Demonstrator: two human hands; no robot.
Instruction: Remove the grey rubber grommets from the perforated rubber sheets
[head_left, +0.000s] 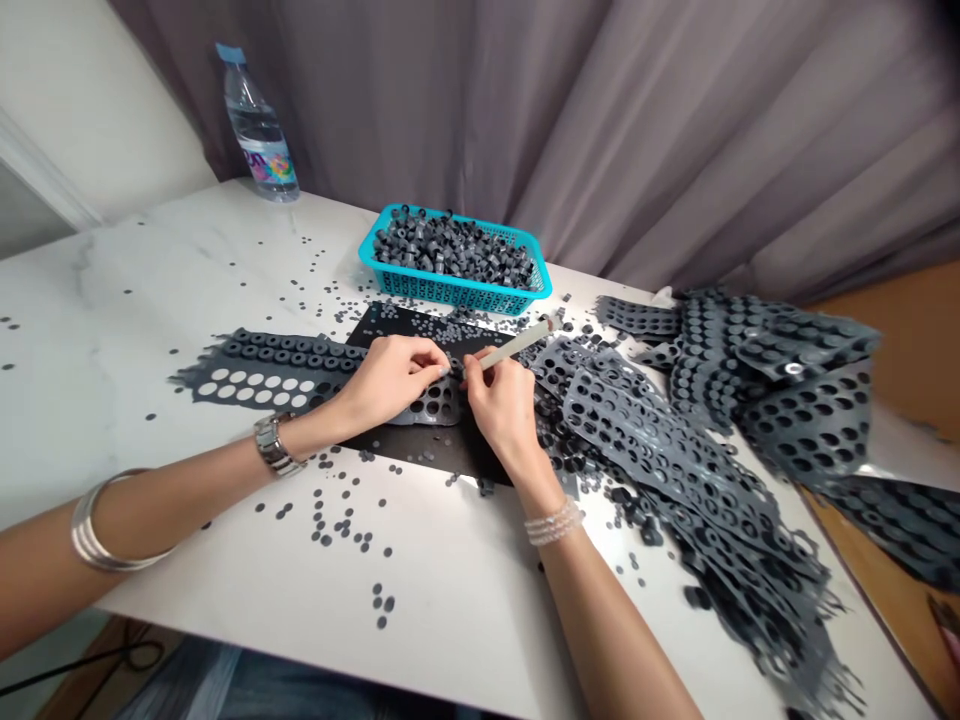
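Note:
My right hand [504,405] is closed round a slim, whitish stick-shaped tool [517,343]; its working tip is hidden by my fingers. Close beside it, my left hand [394,378] is closed in a pinch over a dark grey rubber sheet [436,408] with rows of round holes. What the left fingertips hold is too small to make out. The sheet lies partly on a black mat [420,443]. To the left, the strip carries raised grey rings [281,350] and rows of white round spots [255,387].
Behind the mat stands a turquoise basket [465,290] full of small grey rubber pieces. Punched sheets [667,450] are heaped on the right, with more rubber sheeting [795,360] beyond. Small grey discs [341,525] litter the white table. A water bottle [262,140] stands at the back left.

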